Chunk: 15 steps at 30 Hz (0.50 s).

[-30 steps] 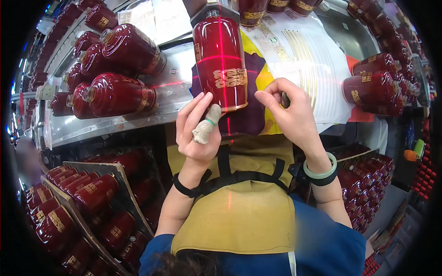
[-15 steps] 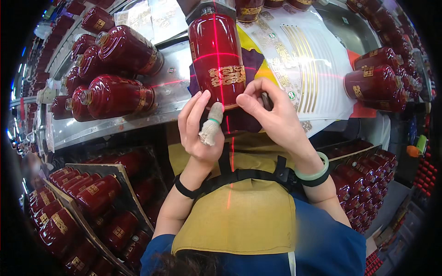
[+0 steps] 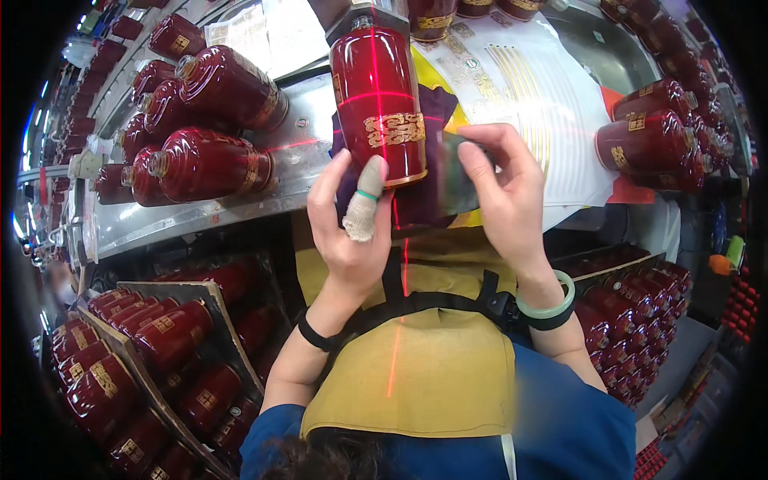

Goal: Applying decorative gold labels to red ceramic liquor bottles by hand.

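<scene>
A glossy dark red bottle (image 3: 374,68) with a gold ornamental band lies before me, its neck at a metal block (image 3: 352,12) and its base toward me. Beneath it is a dark purple cloth (image 3: 436,112). My left hand (image 3: 350,216) is at the base end, fingers stretched out and touching the bottle's lower left. One of its fingers wears a pale cloth cover (image 3: 364,208) held by a green band. To the right of the base, my right hand (image 3: 508,192) pinches a flat grey-green piece (image 3: 458,172), smeared by motion. Red laser lines cross the bottle.
Right of the bottle lie transfer sheets (image 3: 520,120) with gold strips and patterns. More red bottles (image 3: 212,164) stand on the metal bench to the left, others (image 3: 652,148) at the right. Below, wooden-edged crates (image 3: 212,300) hold many bottles on the left.
My right hand has moved right, away from the bottle's base, and the flat piece in it now shows more. My left hand has stayed at the base, its fingers slightly shifted.
</scene>
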### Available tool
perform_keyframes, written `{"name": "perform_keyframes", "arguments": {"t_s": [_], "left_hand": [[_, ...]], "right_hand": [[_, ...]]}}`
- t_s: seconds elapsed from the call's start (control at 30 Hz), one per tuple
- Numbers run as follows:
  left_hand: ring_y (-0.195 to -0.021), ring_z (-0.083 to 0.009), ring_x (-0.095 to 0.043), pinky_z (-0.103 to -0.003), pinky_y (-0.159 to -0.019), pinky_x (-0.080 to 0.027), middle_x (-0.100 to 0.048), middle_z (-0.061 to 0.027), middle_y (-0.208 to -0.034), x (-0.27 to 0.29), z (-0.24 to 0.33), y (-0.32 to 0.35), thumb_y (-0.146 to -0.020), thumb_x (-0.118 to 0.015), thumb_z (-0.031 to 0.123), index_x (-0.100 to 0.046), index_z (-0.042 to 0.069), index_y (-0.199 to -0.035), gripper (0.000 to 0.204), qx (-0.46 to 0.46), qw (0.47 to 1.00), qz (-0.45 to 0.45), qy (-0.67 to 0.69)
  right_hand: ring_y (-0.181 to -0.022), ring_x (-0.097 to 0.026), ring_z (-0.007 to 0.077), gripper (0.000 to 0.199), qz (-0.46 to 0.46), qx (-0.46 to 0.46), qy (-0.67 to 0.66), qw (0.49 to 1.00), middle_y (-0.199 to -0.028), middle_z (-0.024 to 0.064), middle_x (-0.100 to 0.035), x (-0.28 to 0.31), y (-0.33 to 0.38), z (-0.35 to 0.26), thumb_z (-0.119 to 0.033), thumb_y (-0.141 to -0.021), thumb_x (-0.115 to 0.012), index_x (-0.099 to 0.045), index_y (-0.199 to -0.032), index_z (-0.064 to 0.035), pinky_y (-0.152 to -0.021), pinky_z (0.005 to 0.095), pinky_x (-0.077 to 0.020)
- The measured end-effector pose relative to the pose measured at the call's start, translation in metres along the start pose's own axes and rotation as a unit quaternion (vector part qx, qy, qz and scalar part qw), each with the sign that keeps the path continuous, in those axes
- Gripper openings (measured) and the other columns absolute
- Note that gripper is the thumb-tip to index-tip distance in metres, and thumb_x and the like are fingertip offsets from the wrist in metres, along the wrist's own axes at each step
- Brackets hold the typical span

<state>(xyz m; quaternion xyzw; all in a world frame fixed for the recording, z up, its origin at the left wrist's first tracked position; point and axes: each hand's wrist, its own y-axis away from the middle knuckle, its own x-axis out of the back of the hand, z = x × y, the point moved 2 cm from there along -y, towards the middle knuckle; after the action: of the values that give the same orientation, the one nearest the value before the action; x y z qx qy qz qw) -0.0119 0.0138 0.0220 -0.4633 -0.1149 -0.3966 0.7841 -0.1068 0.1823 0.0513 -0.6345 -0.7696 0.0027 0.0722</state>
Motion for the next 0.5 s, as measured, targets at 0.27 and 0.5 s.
{"name": "perform_keyframes", "arguments": {"t_s": [0.27,0.5], "left_hand": [[-0.137,-0.0416,-0.054,-0.052,-0.113,-0.044,-0.057,-0.0245,-0.147,-0.009,-0.013,-0.021,-0.076,-0.079,-0.003,-0.061,-0.006,-0.137,0.064,-0.053,0.998,-0.034,-0.015],[-0.141,-0.0366,-0.052,-0.052,-0.121,-0.033,-0.061,-0.0185,-0.145,-0.001,0.003,-0.023,-0.081,-0.075,-0.003,-0.063,0.002,-0.14,0.06,-0.038,0.997,-0.053,-0.044]], "right_hand": [[-0.082,-0.065,0.0193,0.014,-0.041,0.005,-0.003,0.999,-0.091,0.0114,-0.065,-0.025,0.015,0.001,-0.004,-0.093,-0.071,-0.064,-0.102,0.0029,-0.075,0.0314,-0.0516],[-0.082,-0.064,0.0171,0.014,-0.027,0.002,-0.003,1.0,-0.091,0.0108,-0.066,-0.022,0.017,0.01,-0.006,-0.095,-0.071,-0.064,-0.103,0.0036,-0.075,0.0313,-0.0512]]}}
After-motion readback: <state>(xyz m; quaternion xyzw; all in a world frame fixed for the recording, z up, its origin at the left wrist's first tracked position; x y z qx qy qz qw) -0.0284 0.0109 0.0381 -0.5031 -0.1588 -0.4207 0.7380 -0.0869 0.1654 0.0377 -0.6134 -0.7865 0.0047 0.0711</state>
